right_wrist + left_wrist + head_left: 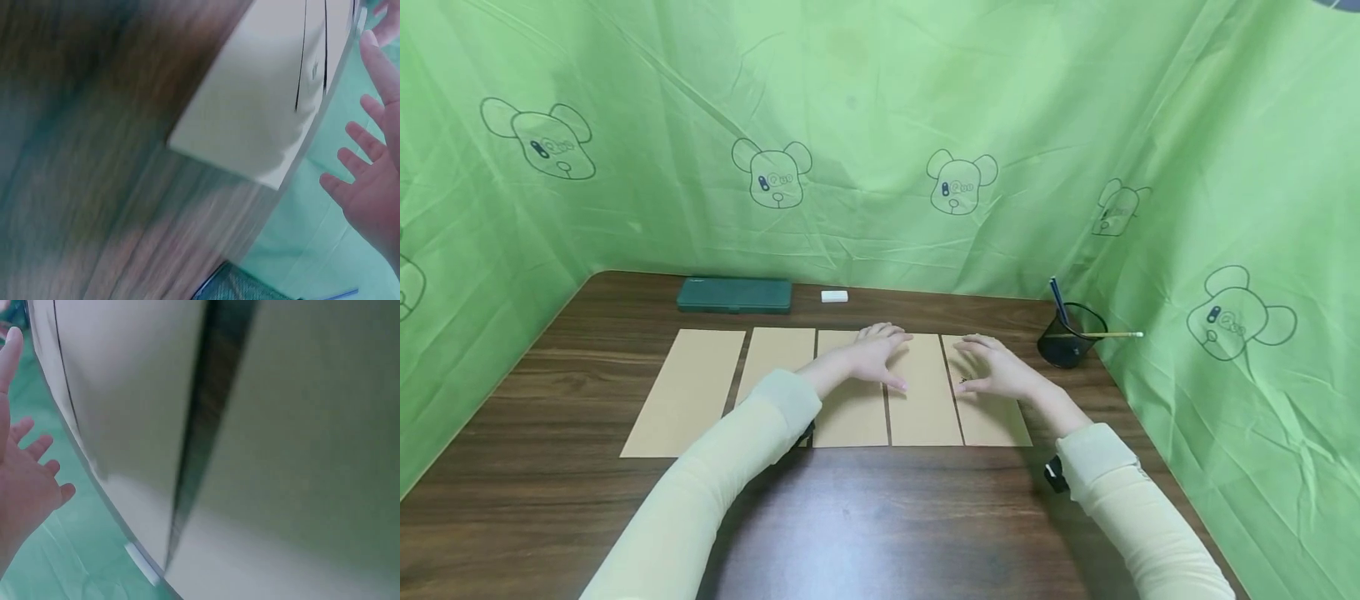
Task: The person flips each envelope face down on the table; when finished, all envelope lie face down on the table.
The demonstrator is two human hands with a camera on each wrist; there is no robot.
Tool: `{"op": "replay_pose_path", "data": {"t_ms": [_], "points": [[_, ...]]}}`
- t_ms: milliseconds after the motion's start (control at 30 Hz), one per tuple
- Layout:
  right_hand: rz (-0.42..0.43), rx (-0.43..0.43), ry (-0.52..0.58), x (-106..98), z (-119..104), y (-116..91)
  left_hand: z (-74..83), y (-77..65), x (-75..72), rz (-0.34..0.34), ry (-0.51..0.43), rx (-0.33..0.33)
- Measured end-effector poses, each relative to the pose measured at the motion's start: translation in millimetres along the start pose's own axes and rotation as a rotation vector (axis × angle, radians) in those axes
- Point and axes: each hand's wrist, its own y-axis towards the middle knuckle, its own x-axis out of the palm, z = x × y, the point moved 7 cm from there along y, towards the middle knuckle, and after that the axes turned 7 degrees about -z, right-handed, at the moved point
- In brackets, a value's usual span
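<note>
Several tan rectangular sheets [922, 408] lie side by side in a row on the brown wooden table, with narrow dark gaps between them. My left hand [874, 354] is over the middle of the row, thumb apart from its loosely spread fingers. Over the rightmost sheet [992, 425] is my right hand [996, 371], its thumb turned toward the left hand. A small dark mark shows on that sheet beside the right thumb. Both wrist views show spread fingers with nothing in them, the left hand [28, 481] and the right hand [375, 156] alike.
A dark green case [734, 296] and a white eraser [834, 297] lie along the table's back edge. At the back right stands a black mesh cup [1062, 348] holding a pencil and blue pens. Green curtains [865, 233] surround the table [880, 517].
</note>
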Motion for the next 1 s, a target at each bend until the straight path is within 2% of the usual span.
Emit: {"op": "replay_pose_path", "data": {"t_ms": [200,400,667,1000], "points": [[0.016,0.02,0.001,-12,17,-3,24.6,5.3,4.5,-0.002,-0.025,0.055],[0.007,0.049,0.019,-20,36,-4,38.3,16.0,11.2,-0.018,-0.032,0.069],[0.002,0.089,0.031,-19,64,-1,48.6,32.6,20.7,-0.058,0.008,0.069],[-0.032,0.223,0.058,-13,89,3,57.1,40.5,25.8,-0.096,0.041,0.07]]}}
